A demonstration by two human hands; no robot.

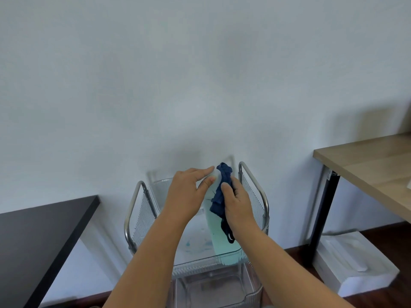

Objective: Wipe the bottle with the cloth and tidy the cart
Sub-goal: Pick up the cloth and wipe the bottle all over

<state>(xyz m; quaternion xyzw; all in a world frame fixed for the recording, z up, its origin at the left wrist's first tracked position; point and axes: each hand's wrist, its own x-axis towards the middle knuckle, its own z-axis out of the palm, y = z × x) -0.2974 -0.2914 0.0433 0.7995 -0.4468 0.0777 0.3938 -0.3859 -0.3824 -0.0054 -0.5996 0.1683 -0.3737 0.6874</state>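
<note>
Over the clear cart [222, 258], nearest, the right hand [239, 207] grips a blue cloth [220, 196] against the pale green bottle [219, 232], the left hand [185, 194] clasping its top; wiping apparently underway, tidying left.

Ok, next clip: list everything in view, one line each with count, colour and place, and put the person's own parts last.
bottle: 1, pale mint green, held tilted over the cart's top tray
cloth: 1, dark blue, bunched against the bottle's upper part
cart: 1, clear plastic trays on metal rails, against the wall, centre
black table: 1, black, left of the cart
wooden desk: 1, light wood top on a black leg, right of the cart
white box: 1, white, on the floor under the desk
wall: 1, off-white, behind everything
left hand: 1, grips the bottle near its top
right hand: 1, presses the cloth to the bottle
</note>
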